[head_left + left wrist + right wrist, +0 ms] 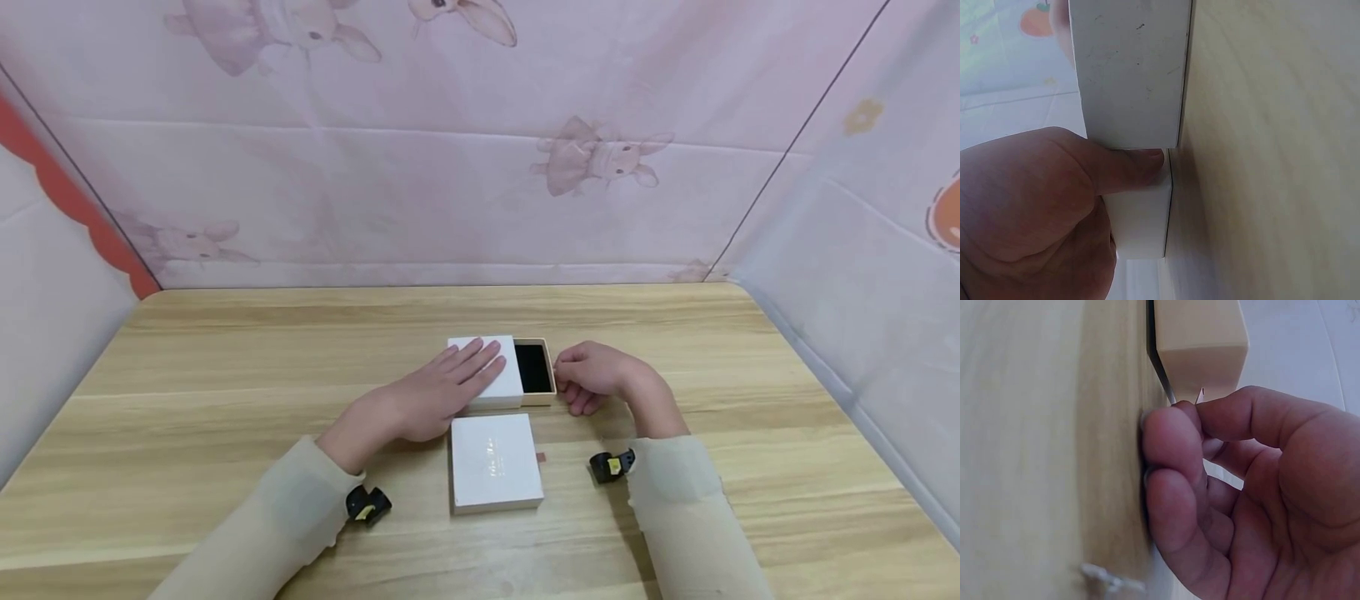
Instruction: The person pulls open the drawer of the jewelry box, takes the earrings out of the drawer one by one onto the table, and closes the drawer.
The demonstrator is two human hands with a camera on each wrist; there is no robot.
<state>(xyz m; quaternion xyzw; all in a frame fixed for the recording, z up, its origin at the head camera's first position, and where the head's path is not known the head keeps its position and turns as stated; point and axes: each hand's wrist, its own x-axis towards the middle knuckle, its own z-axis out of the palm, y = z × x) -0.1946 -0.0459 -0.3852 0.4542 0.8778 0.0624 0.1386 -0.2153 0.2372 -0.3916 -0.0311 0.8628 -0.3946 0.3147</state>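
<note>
A white drawer box (483,372) lies on the table, its inner tray (536,398) slid partly out to the right, showing a black inside. My left hand (435,392) rests flat on the sleeve with straight fingers, and in the left wrist view the thumb (1141,167) lies against its near side. Beside the tray's right end, my right hand (592,375) pinches a small ribbon pull tab (1200,395) between thumb and finger, the other fingers curled close to the table. Nearer to me lies a second white box (497,462) with gold lettering, closed, a reddish-brown tab on its right side.
The wooden table (225,358) reaches back to a pink fabric wall (420,200) with rabbit prints. Pale fabric walls stand left and right. Small black devices sit at both cuffs, a left one (367,505) and a right one (611,465).
</note>
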